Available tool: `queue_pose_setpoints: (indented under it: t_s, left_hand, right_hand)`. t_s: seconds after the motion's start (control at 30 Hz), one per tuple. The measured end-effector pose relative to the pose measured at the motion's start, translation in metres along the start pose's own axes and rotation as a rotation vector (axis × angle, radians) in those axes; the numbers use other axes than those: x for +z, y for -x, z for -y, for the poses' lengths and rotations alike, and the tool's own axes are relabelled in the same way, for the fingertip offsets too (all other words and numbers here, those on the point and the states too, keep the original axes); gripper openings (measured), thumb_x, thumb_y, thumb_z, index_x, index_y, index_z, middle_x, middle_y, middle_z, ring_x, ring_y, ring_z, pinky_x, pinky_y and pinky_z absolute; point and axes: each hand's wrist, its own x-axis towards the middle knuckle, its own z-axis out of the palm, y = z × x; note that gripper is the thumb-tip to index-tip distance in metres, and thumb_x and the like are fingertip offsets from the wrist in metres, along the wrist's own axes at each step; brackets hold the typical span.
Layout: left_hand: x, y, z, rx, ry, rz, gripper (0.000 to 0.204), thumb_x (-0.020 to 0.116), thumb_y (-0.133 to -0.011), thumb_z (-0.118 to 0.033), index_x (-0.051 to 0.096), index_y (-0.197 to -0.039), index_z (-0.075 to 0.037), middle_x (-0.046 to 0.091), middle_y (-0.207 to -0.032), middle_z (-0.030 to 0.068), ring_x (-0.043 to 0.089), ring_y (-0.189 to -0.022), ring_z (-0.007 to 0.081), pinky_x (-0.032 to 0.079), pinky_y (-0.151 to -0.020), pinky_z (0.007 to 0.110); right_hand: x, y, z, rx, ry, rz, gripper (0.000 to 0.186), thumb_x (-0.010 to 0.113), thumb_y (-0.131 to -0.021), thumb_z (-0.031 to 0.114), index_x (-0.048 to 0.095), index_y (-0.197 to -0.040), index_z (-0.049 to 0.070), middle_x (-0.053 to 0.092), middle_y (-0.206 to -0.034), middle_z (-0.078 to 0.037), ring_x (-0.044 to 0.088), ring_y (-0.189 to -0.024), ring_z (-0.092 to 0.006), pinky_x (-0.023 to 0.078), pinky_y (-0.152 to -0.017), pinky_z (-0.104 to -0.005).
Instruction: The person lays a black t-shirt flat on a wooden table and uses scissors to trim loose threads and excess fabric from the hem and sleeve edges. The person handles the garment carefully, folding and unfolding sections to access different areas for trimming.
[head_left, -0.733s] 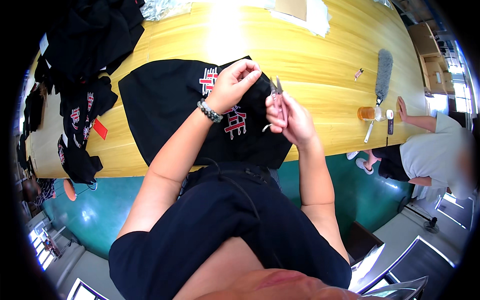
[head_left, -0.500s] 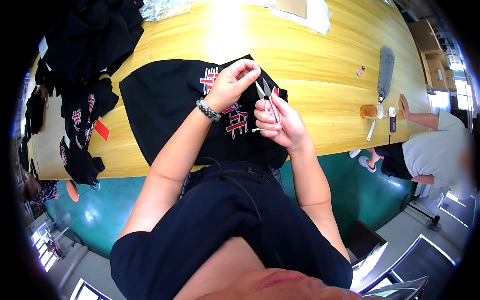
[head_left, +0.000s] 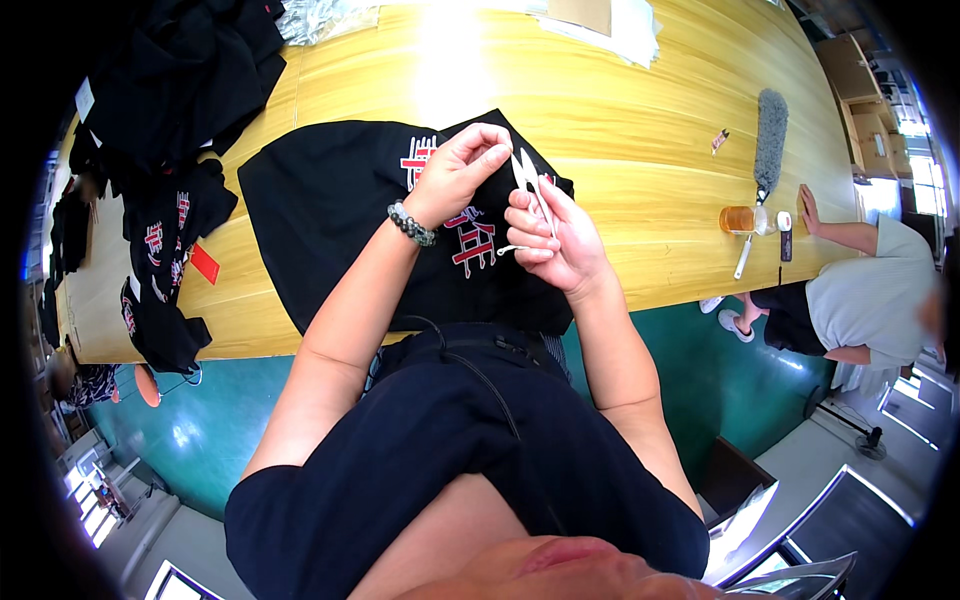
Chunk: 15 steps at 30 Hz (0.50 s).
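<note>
A black garment [head_left: 320, 205] with red and white embroidered characters lies on the wooden table in front of me. Over it, my left hand [head_left: 460, 178] pinches thumb and fingertips together; whatever sits between them is too small to make out. A beaded bracelet [head_left: 412, 224] circles that wrist. My right hand [head_left: 556, 240] is wrapped round a pair of thread snips [head_left: 526, 178], blades pointing up and away from me. The blade tips are close beside the left fingertips, and a short pale loop hangs by the right little finger.
More black garments [head_left: 180, 90] are heaped at the left, with a red tag [head_left: 204, 263] beside them. A grey duster [head_left: 770, 140], a cup of amber liquid [head_left: 738, 220] and a person [head_left: 865, 290] are at the right. Papers [head_left: 610, 30] lie at the far edge.
The snips' blades have come closer together and slightly left, toward the left fingertips. My left hand has shifted a little to the left. The garment lies as before.
</note>
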Motion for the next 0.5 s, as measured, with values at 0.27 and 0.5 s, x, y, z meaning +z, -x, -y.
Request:
queue_pose_setpoints:
  t_s: [0.27,0.5]
  left_hand:
    - [-0.002,0.0014,0.0038,0.016,-0.007,0.01,0.011,0.055,-0.09,-0.01,0.055,-0.098,-0.004,0.053,-0.095,-0.0028,0.049,-0.091,0.0049,0.041,-0.083,0.021]
    - [-0.0049,-0.0014,0.0075,0.008,0.058,-0.128,0.01,0.053,-0.091,-0.015,0.055,-0.094,-0.005,0.051,-0.087,-0.0043,0.045,-0.082,0.0035,0.038,-0.077,0.018]
  right_hand:
    - [-0.0005,-0.0001,-0.0041,-0.039,-0.007,-0.082,0.035,0.033,-0.097,0.036,0.047,-0.083,0.006,0.033,-0.055,0.003,0.029,-0.041,-0.005,0.03,-0.037,-0.0169]
    - [-0.0062,0.005,-0.0004,-0.123,0.051,-0.014,0.036,0.031,-0.097,0.037,0.048,-0.083,0.009,0.034,-0.056,0.004,0.029,-0.041,-0.0044,0.029,-0.039,-0.0173]
